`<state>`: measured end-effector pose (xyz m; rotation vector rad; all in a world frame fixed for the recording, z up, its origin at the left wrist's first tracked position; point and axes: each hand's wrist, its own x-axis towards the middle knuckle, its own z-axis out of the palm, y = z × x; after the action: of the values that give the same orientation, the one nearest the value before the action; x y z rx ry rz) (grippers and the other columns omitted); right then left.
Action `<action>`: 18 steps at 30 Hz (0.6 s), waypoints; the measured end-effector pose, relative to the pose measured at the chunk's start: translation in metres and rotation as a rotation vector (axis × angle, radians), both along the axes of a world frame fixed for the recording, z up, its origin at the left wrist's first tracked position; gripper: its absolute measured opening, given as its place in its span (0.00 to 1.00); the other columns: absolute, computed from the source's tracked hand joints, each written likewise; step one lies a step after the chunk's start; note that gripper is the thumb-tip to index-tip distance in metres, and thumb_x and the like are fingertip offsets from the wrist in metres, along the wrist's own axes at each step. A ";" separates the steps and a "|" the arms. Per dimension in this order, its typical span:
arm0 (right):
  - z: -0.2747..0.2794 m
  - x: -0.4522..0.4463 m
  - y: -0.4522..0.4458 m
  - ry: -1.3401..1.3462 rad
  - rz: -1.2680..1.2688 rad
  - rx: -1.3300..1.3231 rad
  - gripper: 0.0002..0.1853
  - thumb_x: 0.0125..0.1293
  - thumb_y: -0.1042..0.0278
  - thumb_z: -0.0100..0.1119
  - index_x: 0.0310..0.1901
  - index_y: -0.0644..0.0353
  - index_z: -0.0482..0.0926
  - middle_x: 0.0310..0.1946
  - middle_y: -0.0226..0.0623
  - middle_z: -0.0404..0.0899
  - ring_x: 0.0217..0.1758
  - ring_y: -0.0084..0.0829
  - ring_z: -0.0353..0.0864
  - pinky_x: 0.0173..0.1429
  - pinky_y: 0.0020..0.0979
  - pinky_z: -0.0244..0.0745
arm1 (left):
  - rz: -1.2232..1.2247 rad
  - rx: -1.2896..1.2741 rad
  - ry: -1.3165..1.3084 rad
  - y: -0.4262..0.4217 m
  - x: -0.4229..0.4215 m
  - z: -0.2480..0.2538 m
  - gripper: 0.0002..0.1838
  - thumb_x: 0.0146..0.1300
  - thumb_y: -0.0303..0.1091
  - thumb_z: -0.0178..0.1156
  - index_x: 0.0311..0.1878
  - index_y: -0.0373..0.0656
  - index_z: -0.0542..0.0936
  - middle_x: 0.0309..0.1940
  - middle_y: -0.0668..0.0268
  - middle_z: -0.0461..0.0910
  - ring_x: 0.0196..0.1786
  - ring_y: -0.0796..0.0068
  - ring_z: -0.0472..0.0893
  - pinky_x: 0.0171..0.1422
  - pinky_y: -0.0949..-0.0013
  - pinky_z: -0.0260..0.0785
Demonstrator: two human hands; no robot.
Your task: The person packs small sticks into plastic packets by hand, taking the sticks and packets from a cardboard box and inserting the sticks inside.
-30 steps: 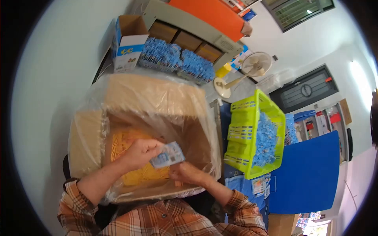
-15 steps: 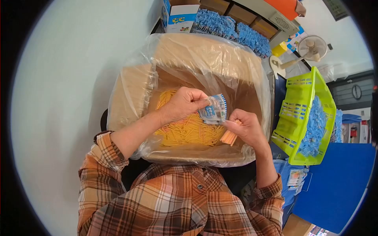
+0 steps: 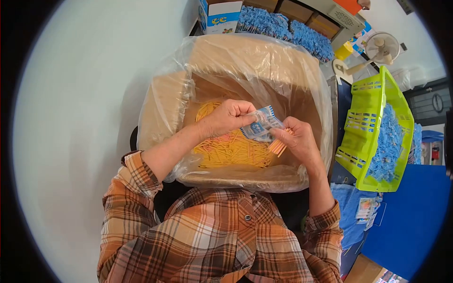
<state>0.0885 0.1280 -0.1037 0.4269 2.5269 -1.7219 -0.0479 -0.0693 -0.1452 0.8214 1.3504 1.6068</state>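
Nearest is a plaid shirt (image 3: 203, 236), its sleeves leading to two hands above an open carton (image 3: 252, 49). The left hand (image 3: 226, 118) has thumb and fingers clamped on one end of a small blue-and-clear packet (image 3: 260, 126), held over the carton's opening. The right hand (image 3: 302, 141) is closed around pale orange sticks (image 3: 279, 148) beside the packet's other end; whether it also grips the packet is hard to tell. Hands and packet partly hide the yellow sticks (image 3: 226, 154) in the carton, whose clear liner drapes over its flaps. To the right are a lime-green basket (image 3: 361, 111) of blue packets (image 3: 386, 146) and a blue board (image 3: 406, 217). Farther off stand a white-and-blue box (image 3: 225, 20), massed blue packs (image 3: 264, 22) and a fan (image 3: 381, 49); a pale wall (image 3: 80, 118) fills the left.
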 end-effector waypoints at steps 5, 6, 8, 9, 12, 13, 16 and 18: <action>-0.001 0.003 -0.001 0.101 0.087 -0.036 0.12 0.60 0.67 0.67 0.28 0.66 0.77 0.17 0.29 0.71 0.25 0.15 0.64 0.28 0.25 0.64 | -0.076 0.010 -0.029 0.003 -0.001 -0.008 0.08 0.71 0.32 0.56 0.45 0.37 0.78 0.36 0.73 0.81 0.40 0.88 0.76 0.46 0.77 0.71; -0.001 0.002 -0.004 0.116 0.095 -0.002 0.12 0.60 0.67 0.67 0.28 0.66 0.77 0.17 0.31 0.71 0.25 0.15 0.64 0.27 0.25 0.64 | -0.085 0.007 -0.030 0.004 -0.001 -0.011 0.09 0.71 0.33 0.55 0.46 0.37 0.78 0.36 0.72 0.81 0.39 0.88 0.77 0.46 0.77 0.71; 0.000 0.000 -0.005 0.136 0.100 0.075 0.11 0.61 0.68 0.66 0.28 0.66 0.76 0.16 0.33 0.69 0.24 0.16 0.63 0.27 0.25 0.64 | -0.085 0.012 -0.066 0.006 0.002 -0.007 0.10 0.71 0.33 0.55 0.47 0.37 0.79 0.36 0.72 0.82 0.39 0.87 0.77 0.46 0.76 0.71; 0.000 -0.001 -0.006 0.140 0.098 0.115 0.11 0.61 0.68 0.66 0.28 0.66 0.76 0.16 0.34 0.68 0.24 0.17 0.62 0.27 0.25 0.64 | -0.075 0.018 -0.104 0.006 0.006 -0.005 0.11 0.70 0.33 0.56 0.48 0.36 0.79 0.36 0.72 0.82 0.39 0.87 0.77 0.45 0.77 0.71; 0.005 -0.002 -0.013 0.152 0.091 0.187 0.12 0.61 0.69 0.65 0.28 0.67 0.75 0.16 0.36 0.66 0.23 0.17 0.61 0.26 0.27 0.64 | -0.081 -0.048 -0.075 0.004 0.002 -0.012 0.12 0.70 0.33 0.57 0.50 0.35 0.80 0.39 0.71 0.82 0.41 0.87 0.77 0.47 0.76 0.72; 0.006 -0.001 -0.015 0.153 0.089 0.204 0.12 0.61 0.69 0.65 0.28 0.67 0.74 0.16 0.37 0.65 0.23 0.17 0.61 0.26 0.27 0.64 | -0.089 -0.083 -0.043 0.004 0.001 -0.013 0.13 0.69 0.32 0.58 0.51 0.35 0.80 0.40 0.71 0.82 0.42 0.87 0.78 0.47 0.76 0.72; 0.007 0.003 -0.014 0.098 0.080 0.178 0.12 0.61 0.69 0.65 0.28 0.67 0.74 0.16 0.37 0.66 0.22 0.18 0.62 0.26 0.28 0.65 | -0.031 -0.136 0.026 0.002 0.000 -0.013 0.11 0.68 0.32 0.60 0.46 0.34 0.82 0.36 0.71 0.83 0.39 0.86 0.78 0.46 0.76 0.72; 0.005 0.007 -0.014 0.075 0.114 0.182 0.12 0.61 0.69 0.65 0.27 0.67 0.74 0.16 0.37 0.67 0.22 0.18 0.62 0.26 0.27 0.64 | -0.002 -0.104 0.063 -0.001 -0.001 -0.008 0.10 0.66 0.31 0.61 0.44 0.34 0.83 0.34 0.71 0.83 0.37 0.86 0.78 0.44 0.76 0.72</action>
<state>0.0958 0.1141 -0.0991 0.2249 2.7139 -1.5038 -0.0488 -0.0699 -0.1528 0.8158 1.4641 1.5067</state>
